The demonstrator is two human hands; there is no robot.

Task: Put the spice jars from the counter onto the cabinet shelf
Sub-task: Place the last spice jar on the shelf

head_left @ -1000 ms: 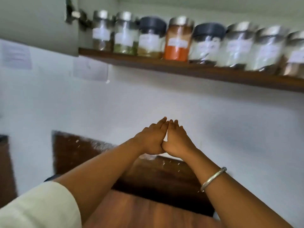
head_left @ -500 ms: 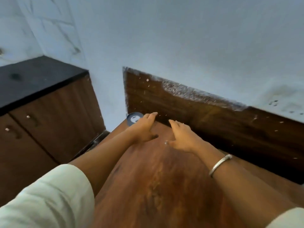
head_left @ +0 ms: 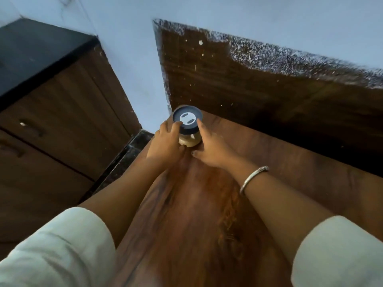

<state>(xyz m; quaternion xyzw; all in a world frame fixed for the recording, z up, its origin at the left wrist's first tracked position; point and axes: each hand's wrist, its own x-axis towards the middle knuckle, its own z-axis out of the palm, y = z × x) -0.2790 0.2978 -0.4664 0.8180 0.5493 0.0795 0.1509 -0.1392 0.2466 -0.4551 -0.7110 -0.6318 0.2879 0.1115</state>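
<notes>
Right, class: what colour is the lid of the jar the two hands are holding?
The jar lid is dark grey with a white centre mark, clearest in the head view.

left hand (head_left: 165, 142): curled round spice jar (head_left: 187, 121) | right hand (head_left: 212, 150): likewise | arms: both outstretched

So your counter (head_left: 196, 214) is a reddish-brown wood-grain top. It runs away from you to a darker wooden backboard (head_left: 259, 83) that's flecked with white along its upper edge. On it you've got a jar (head_left: 187, 121) with a dark grey lid, upright, right in the far left corner, just beside the backboard. Its base is mostly hidden, so you can't tell if it's fully resting.
</notes>
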